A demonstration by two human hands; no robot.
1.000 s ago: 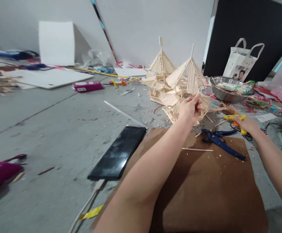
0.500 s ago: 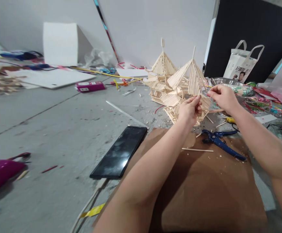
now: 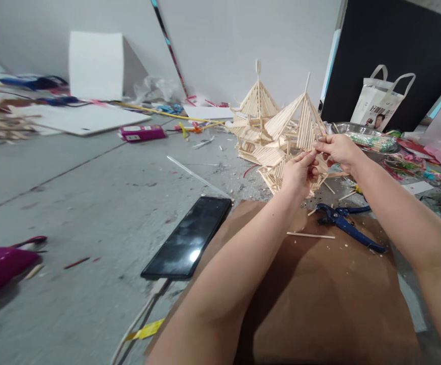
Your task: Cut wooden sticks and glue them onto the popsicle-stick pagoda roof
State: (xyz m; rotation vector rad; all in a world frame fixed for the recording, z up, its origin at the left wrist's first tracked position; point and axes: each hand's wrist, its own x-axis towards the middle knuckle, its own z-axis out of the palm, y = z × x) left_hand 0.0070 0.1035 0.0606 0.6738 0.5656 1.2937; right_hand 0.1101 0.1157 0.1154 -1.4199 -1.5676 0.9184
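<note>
L hand [image 3: 300,171] & R hand [image 3: 340,150] meet in narrow pinches, tips close tog., at the roof edge of a stick model [image 3: 270,155]; what's between the fingers, if anything, is too small to tell. Model stands just behind the grip, mostly left of it. Nearer than the grip: blue cutter [image 3: 345,224] & loose stick [image 3: 310,235] on brown sheet [image 3: 327,304]. Phone [image 3: 188,238]: lower left.

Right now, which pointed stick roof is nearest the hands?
The right roof, thin stick at its peak, beside the left hand and right hand; the left roof sits farther away, with a thicker tip.
</note>
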